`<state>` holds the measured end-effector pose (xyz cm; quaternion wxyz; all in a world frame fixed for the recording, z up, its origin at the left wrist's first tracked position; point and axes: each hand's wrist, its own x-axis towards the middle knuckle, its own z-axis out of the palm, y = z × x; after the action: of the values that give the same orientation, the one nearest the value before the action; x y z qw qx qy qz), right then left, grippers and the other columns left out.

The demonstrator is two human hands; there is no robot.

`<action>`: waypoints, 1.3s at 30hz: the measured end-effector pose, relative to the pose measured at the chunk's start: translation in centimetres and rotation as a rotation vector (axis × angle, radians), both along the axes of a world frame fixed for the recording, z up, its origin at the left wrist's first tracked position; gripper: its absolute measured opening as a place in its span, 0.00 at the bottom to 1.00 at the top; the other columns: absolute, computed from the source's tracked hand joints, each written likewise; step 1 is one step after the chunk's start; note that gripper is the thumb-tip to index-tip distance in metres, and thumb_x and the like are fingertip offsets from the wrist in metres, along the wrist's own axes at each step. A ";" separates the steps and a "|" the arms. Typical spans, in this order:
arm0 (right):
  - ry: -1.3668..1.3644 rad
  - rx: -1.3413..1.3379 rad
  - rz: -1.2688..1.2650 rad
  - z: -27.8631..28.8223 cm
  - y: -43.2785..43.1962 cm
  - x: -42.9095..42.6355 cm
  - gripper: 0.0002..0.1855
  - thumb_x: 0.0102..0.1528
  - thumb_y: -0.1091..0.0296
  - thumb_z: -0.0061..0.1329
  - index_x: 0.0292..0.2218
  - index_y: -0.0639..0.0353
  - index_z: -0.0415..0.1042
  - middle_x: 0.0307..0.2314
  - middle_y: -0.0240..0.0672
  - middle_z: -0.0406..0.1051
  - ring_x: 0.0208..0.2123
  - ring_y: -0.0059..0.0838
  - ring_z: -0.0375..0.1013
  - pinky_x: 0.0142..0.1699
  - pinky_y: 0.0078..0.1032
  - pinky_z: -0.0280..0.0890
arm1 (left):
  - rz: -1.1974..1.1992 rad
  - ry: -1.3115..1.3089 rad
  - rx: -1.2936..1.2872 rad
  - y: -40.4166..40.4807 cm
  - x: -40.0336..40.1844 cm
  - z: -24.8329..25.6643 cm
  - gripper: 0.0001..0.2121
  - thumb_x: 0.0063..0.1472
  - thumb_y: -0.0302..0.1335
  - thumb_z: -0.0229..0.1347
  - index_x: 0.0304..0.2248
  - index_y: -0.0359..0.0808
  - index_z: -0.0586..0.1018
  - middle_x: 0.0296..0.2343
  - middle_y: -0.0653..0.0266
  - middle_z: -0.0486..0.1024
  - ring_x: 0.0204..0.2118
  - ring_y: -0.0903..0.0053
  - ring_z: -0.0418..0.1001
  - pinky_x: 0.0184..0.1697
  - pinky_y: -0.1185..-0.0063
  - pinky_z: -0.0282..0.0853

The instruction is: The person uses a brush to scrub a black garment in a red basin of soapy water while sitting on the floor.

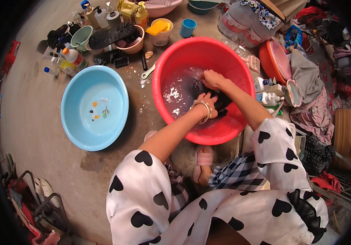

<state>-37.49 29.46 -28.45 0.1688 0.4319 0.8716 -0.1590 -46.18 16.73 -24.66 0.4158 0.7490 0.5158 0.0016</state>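
A red plastic basin (204,139) holds greyish water with a black cloth item (222,102) partly under the surface. My left hand (206,105), with bracelets at the wrist, lies on the black cloth with its fingers spread. Just beyond it, my right hand (212,80) is closed at the far edge of the cloth, its fingertips partly hidden; a bit of the dark cloth seems to be in its grip. To the left on the floor stands a light blue basin (111,92) with a printed pattern on its bottom and no cloth in it.
Beyond the red basin are a blue cup (188,28), a white tub (162,38) with a yellow block, and large clear bottles (235,21). Bottles and small bowls crowd the upper left. A pink scoop (252,63), pump bottles and piled cloths (307,76) lie on the right.
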 end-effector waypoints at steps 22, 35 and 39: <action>0.335 -0.081 -0.358 -2.6 -0.7 5.1 0.18 0.52 0.59 0.40 0.44 0.51 0.66 0.34 0.47 0.69 0.39 0.43 0.69 0.43 0.35 0.63 | 0.010 0.015 0.140 -0.9 0.6 -2.4 0.23 0.48 0.36 0.53 0.45 0.44 0.67 0.49 0.57 0.58 0.51 0.62 0.57 0.52 0.73 0.55; 0.935 -0.600 -0.939 -1.4 -6.6 -1.6 0.18 0.52 0.68 0.43 0.44 0.61 0.65 0.16 0.33 0.65 0.13 0.20 0.62 0.16 0.19 0.59 | 0.728 -0.100 -0.282 4.6 -6.6 -4.3 0.22 0.48 0.39 0.54 0.38 0.28 0.71 0.31 0.50 0.73 0.32 0.68 0.72 0.33 0.74 0.66; 0.761 -0.798 -0.819 1.8 -5.9 -0.7 0.16 0.53 0.69 0.41 0.44 0.62 0.64 0.16 0.29 0.61 0.12 0.14 0.57 0.14 0.15 0.56 | 0.537 -0.016 -0.172 3.4 -7.1 -5.8 0.32 0.41 0.48 0.60 0.35 0.24 0.72 0.30 0.49 0.73 0.31 0.66 0.72 0.33 0.73 0.66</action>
<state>-38.20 23.58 -26.68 -0.0767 0.5456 0.5116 -0.6594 -53.31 20.10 -30.44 0.4669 0.5475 0.6905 0.0738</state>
